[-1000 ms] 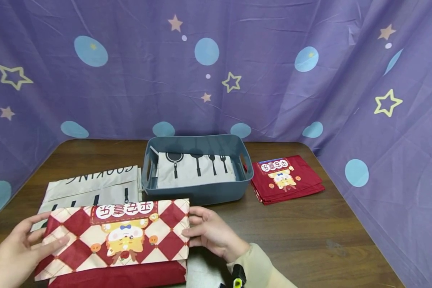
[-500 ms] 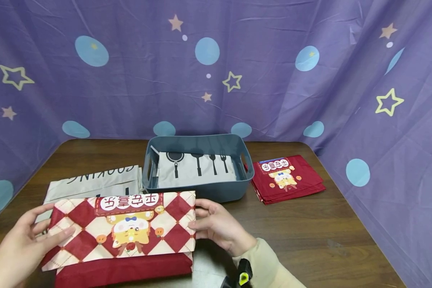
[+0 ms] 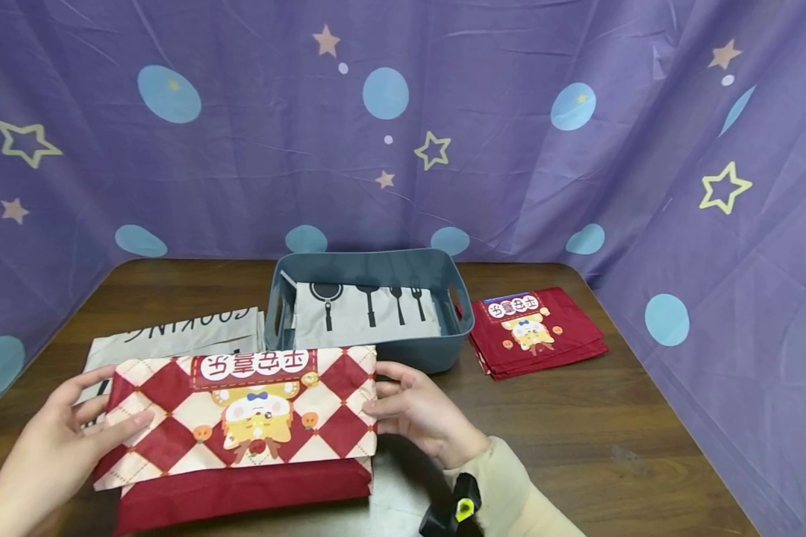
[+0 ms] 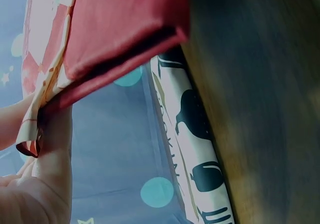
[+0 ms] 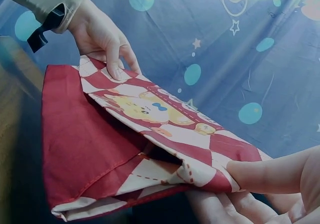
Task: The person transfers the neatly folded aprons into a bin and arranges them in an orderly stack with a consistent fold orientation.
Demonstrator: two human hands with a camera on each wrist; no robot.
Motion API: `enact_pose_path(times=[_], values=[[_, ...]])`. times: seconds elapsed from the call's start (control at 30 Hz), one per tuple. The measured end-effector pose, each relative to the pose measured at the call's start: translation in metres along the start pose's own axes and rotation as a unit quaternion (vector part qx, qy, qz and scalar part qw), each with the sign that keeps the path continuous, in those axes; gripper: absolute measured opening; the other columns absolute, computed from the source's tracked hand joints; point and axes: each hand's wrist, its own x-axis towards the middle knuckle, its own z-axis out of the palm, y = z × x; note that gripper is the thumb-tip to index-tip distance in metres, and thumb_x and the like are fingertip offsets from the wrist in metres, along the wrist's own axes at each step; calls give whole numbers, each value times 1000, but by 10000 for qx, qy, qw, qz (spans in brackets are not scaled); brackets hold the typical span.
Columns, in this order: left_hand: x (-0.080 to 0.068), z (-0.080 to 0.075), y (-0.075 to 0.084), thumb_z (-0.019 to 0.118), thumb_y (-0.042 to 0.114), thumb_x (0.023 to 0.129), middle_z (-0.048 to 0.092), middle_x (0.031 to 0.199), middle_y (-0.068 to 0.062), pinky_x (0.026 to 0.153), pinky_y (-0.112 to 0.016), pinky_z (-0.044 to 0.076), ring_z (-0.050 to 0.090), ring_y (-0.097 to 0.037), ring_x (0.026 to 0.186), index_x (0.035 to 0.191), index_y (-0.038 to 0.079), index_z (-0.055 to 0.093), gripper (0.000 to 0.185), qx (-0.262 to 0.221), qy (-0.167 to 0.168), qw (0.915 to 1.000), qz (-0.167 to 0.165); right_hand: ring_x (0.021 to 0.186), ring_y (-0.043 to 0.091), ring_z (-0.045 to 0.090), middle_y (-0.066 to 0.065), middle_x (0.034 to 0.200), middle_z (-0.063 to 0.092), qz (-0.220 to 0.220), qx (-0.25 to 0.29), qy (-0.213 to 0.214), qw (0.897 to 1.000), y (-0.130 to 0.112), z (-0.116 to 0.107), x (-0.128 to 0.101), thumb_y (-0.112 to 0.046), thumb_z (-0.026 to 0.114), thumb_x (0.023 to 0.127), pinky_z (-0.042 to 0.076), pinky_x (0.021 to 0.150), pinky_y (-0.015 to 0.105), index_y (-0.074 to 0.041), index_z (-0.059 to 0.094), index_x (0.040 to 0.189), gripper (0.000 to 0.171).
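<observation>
A folded red and cream checked cloth (image 3: 242, 418) with a cartoon animal print is held just above the table, in front of the bin. My left hand (image 3: 83, 429) pinches its left edge, thumb on top. My right hand (image 3: 403, 406) grips its right edge. A plain red layer (image 3: 242, 488) hangs below the checked part. The left wrist view shows the cloth (image 4: 115, 28) from beneath, with a thumb (image 4: 52, 154) on its edge. In the right wrist view, a hand with a beige cuff (image 5: 102, 38) holds the far corner of the cloth (image 5: 150, 108), and nearer fingers (image 5: 260, 176) hold the near one.
A blue-grey bin (image 3: 369, 261) stands mid-table with a white utensil-print cloth (image 3: 366, 313) inside. A stack of folded red cloths (image 3: 537, 332) lies to its right. White folded cloths (image 3: 181, 335) lie to its left. A purple star-print curtain surrounds the brown table (image 3: 578, 447).
Both hands have carried the checked cloth up and to the right, toward the bin; its top edge now overlaps the bin's front wall.
</observation>
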Motion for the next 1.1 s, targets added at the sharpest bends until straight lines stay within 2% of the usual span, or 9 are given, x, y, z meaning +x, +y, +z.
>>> enact_pose_path(times=[0.03,0.13,0.23,0.3,0.47,0.63,0.77,0.87,1.1], values=[[0,0,1,70,21,93,43,143,-32,60,-11,51,57,13,104,156,27,16,83,10,-19,10000,38,87,15,68,7,111,71,13,4,31,10000,-1,0,0,10,57,87,58,71,30,1,44,142,57],[1,0,6,71,20,93,49,135,-33,59,-21,56,57,15,78,153,20,18,80,45,-129,9999,70,88,16,68,8,111,71,-12,7,95,10000,-1,-2,-1,10,57,88,58,71,30,0,44,142,57],[1,0,11,69,21,94,45,136,-39,59,-24,58,59,11,77,155,6,12,85,24,-272,9996,-37,86,15,68,5,108,71,-25,24,110,9999,-2,-3,-1,10,57,87,58,70,30,1,44,142,58],[1,0,15,68,23,95,32,142,-46,59,-23,58,58,13,77,155,-2,5,90,9,-352,9993,-132,86,15,68,5,107,71,-41,44,146,9999,-3,-4,-2,10,57,87,58,70,29,1,44,142,57],[1,0,19,68,22,95,29,143,-46,60,-21,57,55,16,79,157,1,3,92,-136,-395,9990,-143,86,15,68,6,108,71,-48,87,274,9996,-6,-6,-3,9,58,87,58,69,29,0,46,141,55],[-1,2,17,68,19,95,29,145,-44,60,-20,57,53,19,83,158,13,11,85,-255,-344,9990,100,87,15,68,5,107,72,-123,116,296,9994,-8,-8,-3,9,58,87,58,71,30,0,46,141,56],[-1,4,15,68,13,94,64,122,6,60,-25,59,60,13,83,149,29,24,72,-453,-358,9978,320,89,15,68,5,107,71,-164,51,330,9993,-10,-9,-4,8,58,88,58,74,30,0,45,143,57],[-1,6,15,68,9,94,53,102,38,59,-29,60,64,9,82,145,32,28,69,-636,-413,9961,451,91,15,68,6,110,71,-156,15,366,9992,-12,-11,-4,7,58,88,58,76,31,0,44,144,57],[-1,10,22,67,6,93,52,104,39,60,-27,60,64,9,84,152,14,24,73,-558,-571,9947,647,93,15,68,9,114,70,-241,-119,458,9986,-18,-16,-4,6,57,89,58,78,30,3,42,144,57]])
